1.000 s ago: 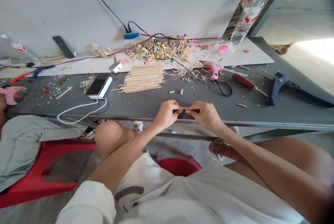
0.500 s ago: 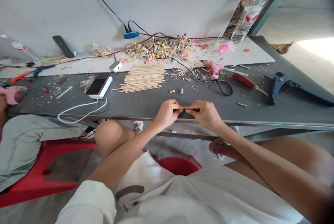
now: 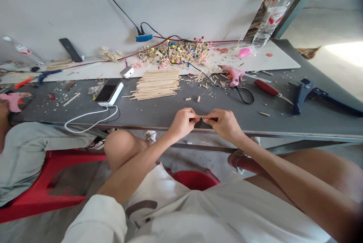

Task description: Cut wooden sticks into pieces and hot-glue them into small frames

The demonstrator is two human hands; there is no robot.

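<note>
In the head view, the left hand [image 3: 183,122] and the right hand [image 3: 222,122] meet just over the near edge of the counter [image 3: 147,116], the fingers of each closed in a pinch on a small pale piece [image 3: 201,117] that sits between their tips. The fingertips cover most of it, so its full shape cannot be made out; the curled lower fingers are partly hidden too. At the left edge, a co-worker shows only as a cut-off hand [image 3: 3,111] beside a pink glue gun [image 3: 13,101] and a grey trouser leg [image 3: 42,141]. In the heap of short sticks with coloured balls [image 3: 176,52], single pieces are hard to tell apart. The counter is dark grey, strewn with pale crumbs and offcuts, and carries a bundle of thin sticks [image 3: 157,85], a red-handled tool [image 3: 266,87] and a blue-handled cutter [image 3: 303,93]. A white board [image 3: 279,61] lies along its far side, below an upright white panel [image 3: 181,1]. Beyond, at right, bright light falls on a pale floor [image 3: 326,20].
</note>
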